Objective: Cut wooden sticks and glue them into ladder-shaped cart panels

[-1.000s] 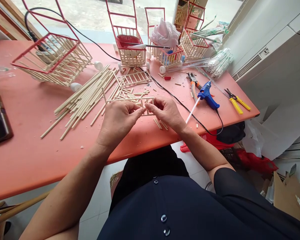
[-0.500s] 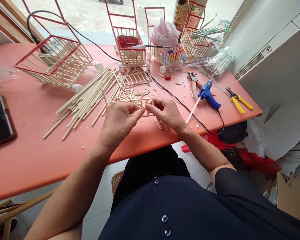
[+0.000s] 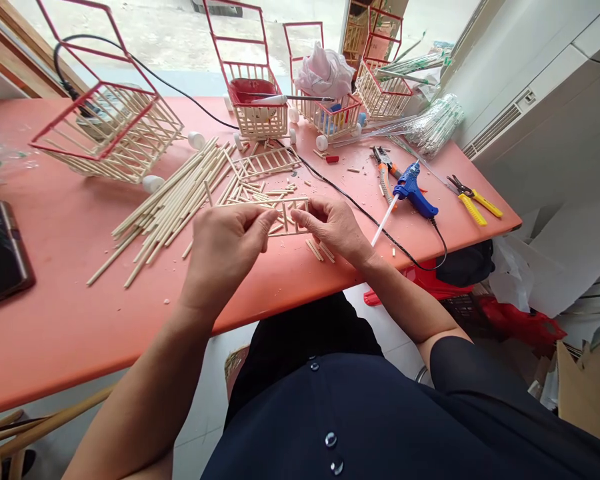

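A small ladder-like frame of pale wooden sticks [image 3: 289, 233] is held up just above the table's front part. My right hand [image 3: 337, 230] pinches its right end between thumb and fingers. At the other end, my left hand [image 3: 225, 250] is closed, thumb pressed to the curled index finger, and covers the frame's left part. Short rungs show between the two hands. Under and behind the frame lie short cut sticks [image 3: 260, 193]. A few more short sticks [image 3: 320, 251] rest below my right hand.
Long sticks [image 3: 167, 207] lie in a pile at left. Behind stand stick-built carts with red rims [image 3: 115, 127]. At right are a blue glue gun [image 3: 413, 190] with its cord, orange-handled pliers [image 3: 384, 170] and yellow-handled cutters [image 3: 473, 200]. A phone [image 3: 3, 253] lies far left.
My left hand has slid left along the frame, away from the right hand, uncovering more rungs. My right hand keeps its grip at nearly the same spot.
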Tool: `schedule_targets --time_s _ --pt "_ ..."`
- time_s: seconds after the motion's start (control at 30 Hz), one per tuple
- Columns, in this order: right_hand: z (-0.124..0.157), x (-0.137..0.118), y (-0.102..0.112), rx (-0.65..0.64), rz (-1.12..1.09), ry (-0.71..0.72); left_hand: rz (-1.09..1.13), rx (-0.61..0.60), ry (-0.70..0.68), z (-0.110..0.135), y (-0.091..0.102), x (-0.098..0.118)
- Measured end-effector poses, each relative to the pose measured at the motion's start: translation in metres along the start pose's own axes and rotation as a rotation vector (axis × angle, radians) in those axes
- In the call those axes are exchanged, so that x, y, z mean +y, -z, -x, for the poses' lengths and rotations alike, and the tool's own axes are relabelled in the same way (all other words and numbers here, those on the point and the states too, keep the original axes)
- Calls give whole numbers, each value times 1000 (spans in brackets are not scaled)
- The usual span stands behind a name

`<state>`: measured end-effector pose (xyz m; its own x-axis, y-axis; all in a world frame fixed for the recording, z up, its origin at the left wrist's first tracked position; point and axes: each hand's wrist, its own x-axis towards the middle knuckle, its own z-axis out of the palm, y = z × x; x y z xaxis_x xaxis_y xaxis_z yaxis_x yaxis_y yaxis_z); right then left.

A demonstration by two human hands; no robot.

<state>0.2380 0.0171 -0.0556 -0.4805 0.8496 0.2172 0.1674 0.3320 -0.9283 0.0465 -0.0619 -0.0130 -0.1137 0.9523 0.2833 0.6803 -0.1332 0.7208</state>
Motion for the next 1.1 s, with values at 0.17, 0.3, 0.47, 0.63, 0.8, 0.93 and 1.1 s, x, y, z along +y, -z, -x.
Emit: schedule_targets --time_s 0.17,0.3,0.47,0.63,0.8,0.93,1.1 --pt "-1 2 6 -44 -46 -20 -61 317 -85 10 19 -4" --pt "-3 2 6 -94 -101 -42 -170 410 -241 5 29 -18" --pt "-4 -3 6 -163 -145 -50 -223 282 -414 -7 22 -31" --pt "-4 -6 6 -206 -167 -47 -253 157 -393 -12 9 -37" --pt "-5 -7 4 -215 -178 -93 -277 126 -374 -14 6 -40" --pt "-5 -9 1 -217 -190 -163 -253 122 -354 -13 6 -40" --pt "-6 -11 -1 -225 -212 -188 -228 107 -313 -10 4 -35"
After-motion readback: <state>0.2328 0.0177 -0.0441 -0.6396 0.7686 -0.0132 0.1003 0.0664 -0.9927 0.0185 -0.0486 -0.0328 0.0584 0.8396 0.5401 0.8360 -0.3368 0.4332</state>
